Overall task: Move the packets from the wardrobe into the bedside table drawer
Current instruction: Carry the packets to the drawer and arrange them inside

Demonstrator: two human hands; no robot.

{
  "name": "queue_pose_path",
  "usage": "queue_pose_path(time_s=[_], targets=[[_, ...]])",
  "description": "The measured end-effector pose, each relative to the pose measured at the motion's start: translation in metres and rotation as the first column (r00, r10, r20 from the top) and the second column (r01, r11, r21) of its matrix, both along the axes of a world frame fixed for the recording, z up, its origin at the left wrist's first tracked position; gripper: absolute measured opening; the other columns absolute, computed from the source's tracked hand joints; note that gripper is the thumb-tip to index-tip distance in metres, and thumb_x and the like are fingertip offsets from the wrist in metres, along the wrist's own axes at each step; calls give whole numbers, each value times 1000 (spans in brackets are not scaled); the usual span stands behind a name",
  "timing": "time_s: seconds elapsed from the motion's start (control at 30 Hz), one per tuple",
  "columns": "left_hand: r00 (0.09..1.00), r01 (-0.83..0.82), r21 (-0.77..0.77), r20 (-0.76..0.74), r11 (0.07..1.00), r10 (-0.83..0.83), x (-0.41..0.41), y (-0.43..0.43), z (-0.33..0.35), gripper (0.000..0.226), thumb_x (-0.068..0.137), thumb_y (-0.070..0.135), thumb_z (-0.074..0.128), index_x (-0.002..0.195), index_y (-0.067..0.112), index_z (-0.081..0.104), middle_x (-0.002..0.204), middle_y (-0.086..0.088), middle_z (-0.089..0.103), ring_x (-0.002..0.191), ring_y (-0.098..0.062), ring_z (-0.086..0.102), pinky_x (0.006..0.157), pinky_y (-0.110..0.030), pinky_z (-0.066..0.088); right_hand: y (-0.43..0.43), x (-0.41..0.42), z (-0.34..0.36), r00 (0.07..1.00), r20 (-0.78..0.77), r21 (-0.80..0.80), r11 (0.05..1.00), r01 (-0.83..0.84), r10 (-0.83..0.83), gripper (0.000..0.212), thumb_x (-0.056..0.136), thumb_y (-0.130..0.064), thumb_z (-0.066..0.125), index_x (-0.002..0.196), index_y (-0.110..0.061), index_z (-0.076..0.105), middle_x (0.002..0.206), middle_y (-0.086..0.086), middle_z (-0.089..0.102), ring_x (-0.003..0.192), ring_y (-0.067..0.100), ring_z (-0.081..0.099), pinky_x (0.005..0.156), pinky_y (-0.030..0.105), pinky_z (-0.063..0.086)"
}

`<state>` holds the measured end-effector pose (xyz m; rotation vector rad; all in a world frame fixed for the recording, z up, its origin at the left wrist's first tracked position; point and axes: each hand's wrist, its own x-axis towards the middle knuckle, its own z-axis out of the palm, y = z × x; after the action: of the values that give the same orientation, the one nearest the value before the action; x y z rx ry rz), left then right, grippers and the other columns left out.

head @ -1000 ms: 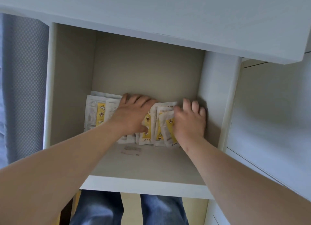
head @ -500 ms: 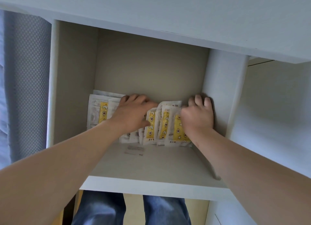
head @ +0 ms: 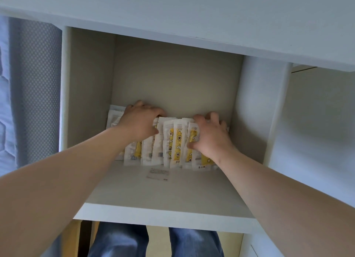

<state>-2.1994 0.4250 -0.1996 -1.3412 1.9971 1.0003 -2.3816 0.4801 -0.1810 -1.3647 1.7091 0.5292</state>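
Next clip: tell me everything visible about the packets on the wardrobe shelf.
The packets are flat white pouches, seemingly paper or film, with yellow printed strips showing small flower and moon shapes. They stand on edge in an overlapping row at the rear of the pale shelf. The left hand grips the row's left part from above; the right hand grips its right end, fingers curled over the top edges. A small loose slip lies flat just in front, apart from them.

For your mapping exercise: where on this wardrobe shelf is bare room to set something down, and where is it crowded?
Bare: the shelf front, from the paper slip to the front edge. Crowded: the back, where left hand and right hand grip the packets.
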Motion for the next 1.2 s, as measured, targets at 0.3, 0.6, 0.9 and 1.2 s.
queue_pose_path(time_s=[0.3, 0.6, 0.9, 1.2], targets=[[1000, 21, 49, -10, 999, -20, 9, -4, 0, 34, 95, 20, 48, 128, 25, 55, 127, -5, 54, 122, -27, 40, 97, -36, 36, 4, 17, -5, 986, 20, -17, 986, 166, -166, 54, 85, -32, 68, 131, -16, 43, 133, 10, 31, 118, 33, 40, 92, 35, 42], [999, -19, 1, -40, 1000, 19, -24, 33, 7, 58, 94, 42, 42, 147, 29, 20, 151, 8, 29, 139, -16, 19, 113, -42, 10, 20, -6, 2, 988, -148, -45, 998, -47, 40, 52, 89, -35, 56, 136, -24, 36, 136, 5, 35, 125, 28, 36, 100, 39, 33], [991, 122, -158, -26, 980, -128, -24, 48, -7, 45, 96, 45, 38, 138, 30, 35, 142, 5, 31, 133, -19, 20, 114, -46, 9, 27, -4, -4, 993, -112, -59, 997, -43, 36, 41, 89, -17, 54, 128, -19, 42, 132, 4, 35, 120, 29, 35, 89, 36, 40], [967, -53, -340, 216, 939, 133, 18, 58, 2, 60, 88, 57, 40, 128, 14, 52, 130, -12, 52, 121, -32, 44, 105, -64, 18, 28, 10, 0, 995, 5, -111, 989, -94, 95, 68, 85, -28, 57, 144, -29, 25, 151, -4, 22, 137, 27, 19, 108, 40, 20]])
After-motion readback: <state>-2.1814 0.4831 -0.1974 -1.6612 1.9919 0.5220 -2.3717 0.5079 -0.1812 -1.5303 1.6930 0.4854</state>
